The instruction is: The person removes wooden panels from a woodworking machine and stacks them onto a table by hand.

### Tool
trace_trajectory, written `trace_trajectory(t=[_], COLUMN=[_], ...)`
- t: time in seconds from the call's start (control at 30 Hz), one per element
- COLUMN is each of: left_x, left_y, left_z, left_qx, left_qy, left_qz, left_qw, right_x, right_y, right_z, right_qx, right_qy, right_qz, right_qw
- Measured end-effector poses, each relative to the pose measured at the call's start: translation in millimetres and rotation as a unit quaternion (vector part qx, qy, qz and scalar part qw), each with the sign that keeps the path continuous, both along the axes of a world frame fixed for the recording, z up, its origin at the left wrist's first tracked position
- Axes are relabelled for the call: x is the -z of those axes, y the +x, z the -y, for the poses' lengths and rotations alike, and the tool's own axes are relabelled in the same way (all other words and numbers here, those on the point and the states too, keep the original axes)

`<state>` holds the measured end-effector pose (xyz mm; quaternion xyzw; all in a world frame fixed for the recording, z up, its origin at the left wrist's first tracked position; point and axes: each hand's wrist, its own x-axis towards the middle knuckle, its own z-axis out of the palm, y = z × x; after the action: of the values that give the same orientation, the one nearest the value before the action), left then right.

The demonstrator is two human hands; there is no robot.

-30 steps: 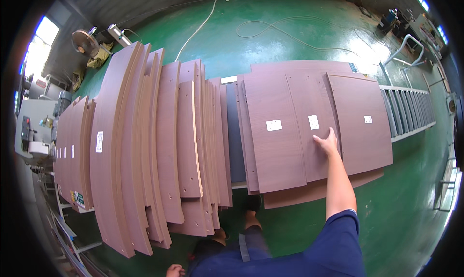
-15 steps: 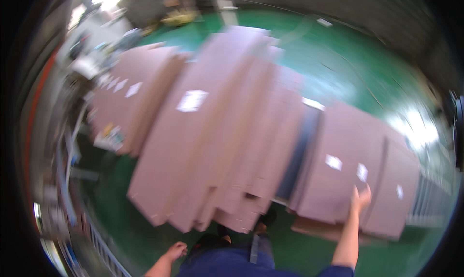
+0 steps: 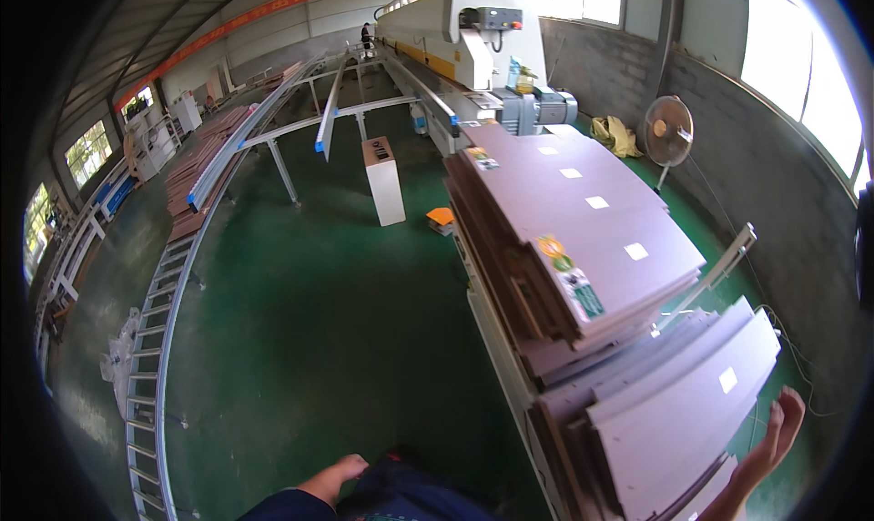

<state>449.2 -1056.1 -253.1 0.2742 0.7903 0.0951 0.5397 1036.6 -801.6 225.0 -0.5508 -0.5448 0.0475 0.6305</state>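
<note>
You're steadying the nearest brown panel (image 3: 701, 412) with your right hand (image 3: 774, 435) open flat, not gripping; left hand (image 3: 339, 475) dangling empty, so get both hands under before lifting.

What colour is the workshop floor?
Green floor, clearest in the head view.

Green workshop floor (image 3: 309, 321), grey block wall (image 3: 728, 148) with bright windows (image 3: 801, 66), standing fan (image 3: 669, 131), long roller conveyor (image 3: 159, 339).

I see bright daylight flooding in through the windows (image 3: 792, 57) on the right, blown out to white, sheen on the green floor (image 3: 319, 321), sharp focus centrally, and heavy fisheye bending toward black corners.
</note>
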Motion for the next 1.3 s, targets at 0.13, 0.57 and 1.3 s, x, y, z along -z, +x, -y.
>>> trace_trajectory(t=[0.13, 0.57, 1.3], left_x=[2.6, 69.1, 102.9], left_y=[-71.7, -221.6, -565.1], left_z=[-14.5, -122.0, -547.7], left_qx=[-0.121, -0.269, -0.261], left_qy=[0.056, 0.112, 0.194], left_qz=[0.009, 0.085, 0.381], left_qw=[0.991, 0.953, 0.866], right_x=[-57.0, 6.9, 136.5], right_y=[-192.4, -553.0, -749.3], right_z=[-62.5, -398.8, -1026.5], right_qx=[-0.205, -0.402, -0.094], right_qy=[0.036, -0.088, -0.523], right_qz=[0.13, 0.14, -0.308], right_qw=[0.969, 0.901, 0.789])
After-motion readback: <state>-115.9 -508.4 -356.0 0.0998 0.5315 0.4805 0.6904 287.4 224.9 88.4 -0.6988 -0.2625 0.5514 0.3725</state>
